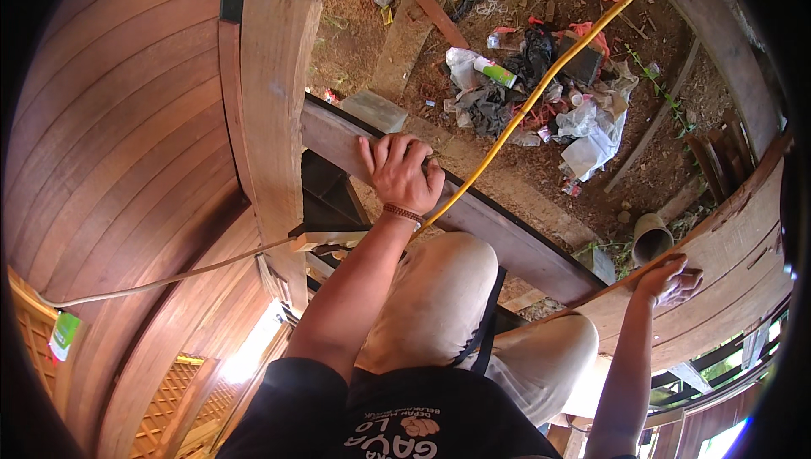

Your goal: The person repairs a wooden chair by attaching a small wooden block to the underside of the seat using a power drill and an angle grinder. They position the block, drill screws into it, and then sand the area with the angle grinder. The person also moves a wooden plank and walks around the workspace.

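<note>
the left hand (400,173) grips the dark wooden beam (507,235); at four o'clock the right hand (672,281) rests spread on a curved plank (726,265), not yet fastened anywhere visible.

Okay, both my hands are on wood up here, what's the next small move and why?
Probably keep the left hand gripping the dark beam and shift weight slowly: the right hand only rests flat on the curved plank, and the littered ground lies below.
</note>
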Available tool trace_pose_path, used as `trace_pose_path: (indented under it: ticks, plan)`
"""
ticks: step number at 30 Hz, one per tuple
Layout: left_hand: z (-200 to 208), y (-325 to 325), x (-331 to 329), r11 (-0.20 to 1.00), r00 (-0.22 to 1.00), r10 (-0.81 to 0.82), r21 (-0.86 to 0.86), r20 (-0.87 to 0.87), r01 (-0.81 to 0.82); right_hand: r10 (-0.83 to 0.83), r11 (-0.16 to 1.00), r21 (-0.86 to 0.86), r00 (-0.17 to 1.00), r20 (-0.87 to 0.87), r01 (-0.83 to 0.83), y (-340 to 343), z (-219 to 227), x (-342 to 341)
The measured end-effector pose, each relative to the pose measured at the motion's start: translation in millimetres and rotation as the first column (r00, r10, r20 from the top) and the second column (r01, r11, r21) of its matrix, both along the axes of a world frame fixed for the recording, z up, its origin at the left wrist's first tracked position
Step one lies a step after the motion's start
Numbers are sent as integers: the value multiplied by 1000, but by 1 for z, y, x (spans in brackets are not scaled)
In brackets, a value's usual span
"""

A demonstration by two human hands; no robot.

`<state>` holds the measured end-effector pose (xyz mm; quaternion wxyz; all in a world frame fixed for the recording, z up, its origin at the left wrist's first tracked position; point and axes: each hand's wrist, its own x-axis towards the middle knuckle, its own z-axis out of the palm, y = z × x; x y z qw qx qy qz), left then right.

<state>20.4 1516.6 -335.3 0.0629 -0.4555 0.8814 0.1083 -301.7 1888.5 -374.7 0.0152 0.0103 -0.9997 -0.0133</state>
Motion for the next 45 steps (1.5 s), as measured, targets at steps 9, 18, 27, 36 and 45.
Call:
trace_pose_path:
  ticks: [9, 18, 27, 36, 45]
  plan:
    - [-3, 1, 2, 1000, 1000, -2, -6, -27, 2, -60, 998, 2, 998, 33, 60, -3, 2, 0]
    - [-4, 0, 2, 1000, 999, 11, -7, -47, -11, -54, 997, 50, 998, 39, 52, 2, 0, -2]
    - [0, -1, 1, 1000, 998, 12, -3, -58, -12, -23, 999, 45, 1000, 15, 22, -1, 3, 1]
    - [-1, 1, 2, 1000, 998, 10, -21, -61, -11, -11, 998, 66, 1000, 22, 10, -1, 4, 1]
    - [2, 1, 1, 999, 999, 5, -34, -32, -6, -38, 997, 61, 999, -5, 39, -9, 4, 7]
